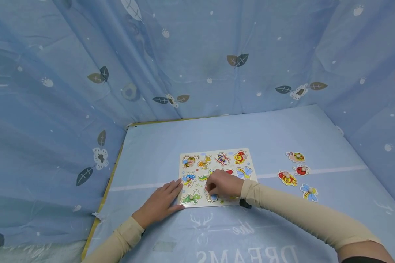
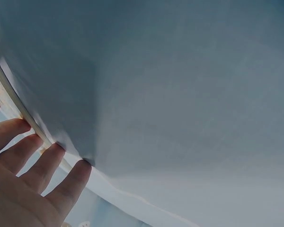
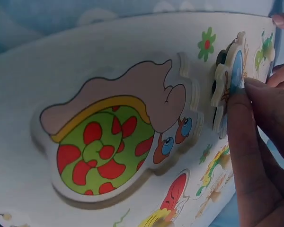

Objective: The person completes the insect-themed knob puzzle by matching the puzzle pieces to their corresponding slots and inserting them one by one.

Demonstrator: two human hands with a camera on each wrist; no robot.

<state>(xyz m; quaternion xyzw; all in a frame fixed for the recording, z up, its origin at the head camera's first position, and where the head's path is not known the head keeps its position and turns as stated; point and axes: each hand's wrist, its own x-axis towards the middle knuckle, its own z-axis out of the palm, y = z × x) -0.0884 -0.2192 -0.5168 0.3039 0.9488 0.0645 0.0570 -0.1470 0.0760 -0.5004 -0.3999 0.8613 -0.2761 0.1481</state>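
A pale puzzle board (image 1: pixel 201 153) printed with cartoon insects lies on the table. My left hand (image 1: pixel 161 202) rests against its left edge, fingers extended; the left wrist view shows fingertips (image 2: pixel 78 170) touching the board's rim. Over the lower middle, my right hand (image 1: pixel 224 183) pinches a blue-patterned puzzle piece (image 3: pixel 235 71) between thumb and finger. That piece stands slightly raised and tilted from the board, with a dark gap at its edge. Its full shape is hidden by the fingers. Nearby is a snail-shaped recess (image 3: pixel 104 146) with a snail picture in it.
Right of the board lie loose pieces: a snail (image 1: pixel 295 157), a ladybug (image 1: pixel 301 170), a red-and-yellow butterfly (image 1: pixel 287 178) and a blue-winged bee (image 1: pixel 309 192). Patterned blue cloth (image 1: pixel 197 73) hangs behind the table and along its sides.
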